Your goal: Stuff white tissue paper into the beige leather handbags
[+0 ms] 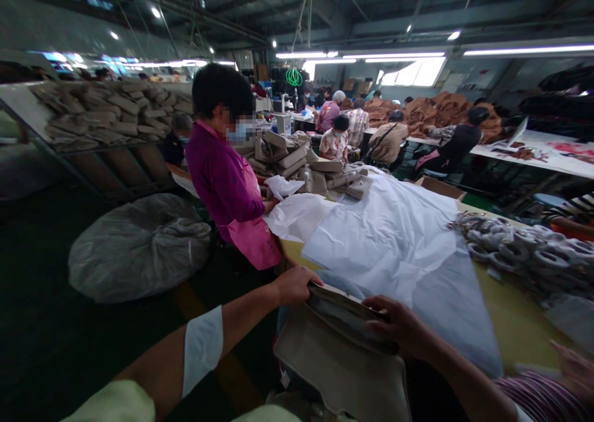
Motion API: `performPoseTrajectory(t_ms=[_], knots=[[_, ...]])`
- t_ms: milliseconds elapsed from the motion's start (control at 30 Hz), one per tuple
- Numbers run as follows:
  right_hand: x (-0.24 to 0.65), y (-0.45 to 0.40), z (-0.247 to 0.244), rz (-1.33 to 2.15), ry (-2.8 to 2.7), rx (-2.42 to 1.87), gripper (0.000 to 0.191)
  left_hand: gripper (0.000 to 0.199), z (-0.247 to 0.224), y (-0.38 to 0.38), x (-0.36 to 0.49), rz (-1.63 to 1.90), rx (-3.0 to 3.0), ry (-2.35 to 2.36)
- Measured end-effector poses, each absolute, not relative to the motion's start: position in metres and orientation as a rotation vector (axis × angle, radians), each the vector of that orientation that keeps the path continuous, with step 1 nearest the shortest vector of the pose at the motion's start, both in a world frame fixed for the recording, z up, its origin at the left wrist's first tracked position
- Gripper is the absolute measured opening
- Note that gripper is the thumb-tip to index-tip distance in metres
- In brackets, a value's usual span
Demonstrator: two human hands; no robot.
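Observation:
A taupe handbag (341,357) is held at the near edge of the table, its broad flap hanging down toward me and its mouth parted. My left hand (294,286) pinches the left corner of the opening, fingers curled over the rim. At the right end of the same opening, my right hand (401,326) grips the edge, with its thumb side partly hidden. Dark lining shows between the two hands. Just beyond the bag lie large sheets of white paper (371,224), wrinkled and overlapping on the yellowish table (505,310).
A co-worker in a purple top (223,168) stands at the table's left, handling white paper. Similar bags (297,162) are heaped behind. Ring-like grey straps (524,242) pile at right, near another person's hand (575,369). A large plastic-wrapped bundle (139,249) sits on the floor.

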State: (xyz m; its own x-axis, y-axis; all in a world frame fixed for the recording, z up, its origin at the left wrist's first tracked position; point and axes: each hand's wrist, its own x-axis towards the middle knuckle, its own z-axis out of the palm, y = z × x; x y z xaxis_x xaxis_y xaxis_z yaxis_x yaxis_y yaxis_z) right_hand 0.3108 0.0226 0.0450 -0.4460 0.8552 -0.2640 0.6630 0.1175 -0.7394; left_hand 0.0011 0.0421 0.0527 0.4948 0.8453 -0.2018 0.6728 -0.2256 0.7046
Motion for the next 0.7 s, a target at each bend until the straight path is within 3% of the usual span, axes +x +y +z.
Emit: performPoseTrajectory(t_ms=[100,167,267,367,467,633,700], knots=[[0.313,0.030,0.049,1.365,-2.051,-1.524,0.052,0.060,0.071,0.033,0.009,0.485,2.034,1.303],[0.313,0.033,0.051,1.329,-2.109,-1.492,0.049,0.046,0.082,0.020,0.022,0.674,2.093,1.332],[0.311,0.036,0.050,1.259,-2.210,-1.470,0.046,0.025,0.085,0.001,0.047,0.658,2.264,1.205],[0.309,0.039,0.046,1.227,-2.244,-1.507,0.049,0.034,0.076,-0.007,0.066,0.520,2.574,1.130],[0.307,0.043,0.044,1.126,-2.283,-1.563,0.053,0.030,0.065,-0.004,0.074,0.369,2.781,1.181],[0.290,0.048,0.063,0.785,-2.522,-1.718,0.025,0.026,0.050,0.005,0.078,0.314,2.799,1.154],[0.280,0.050,0.072,0.565,-2.636,-1.759,0.023,0.028,0.046,0.010,0.078,0.276,2.755,1.168]])
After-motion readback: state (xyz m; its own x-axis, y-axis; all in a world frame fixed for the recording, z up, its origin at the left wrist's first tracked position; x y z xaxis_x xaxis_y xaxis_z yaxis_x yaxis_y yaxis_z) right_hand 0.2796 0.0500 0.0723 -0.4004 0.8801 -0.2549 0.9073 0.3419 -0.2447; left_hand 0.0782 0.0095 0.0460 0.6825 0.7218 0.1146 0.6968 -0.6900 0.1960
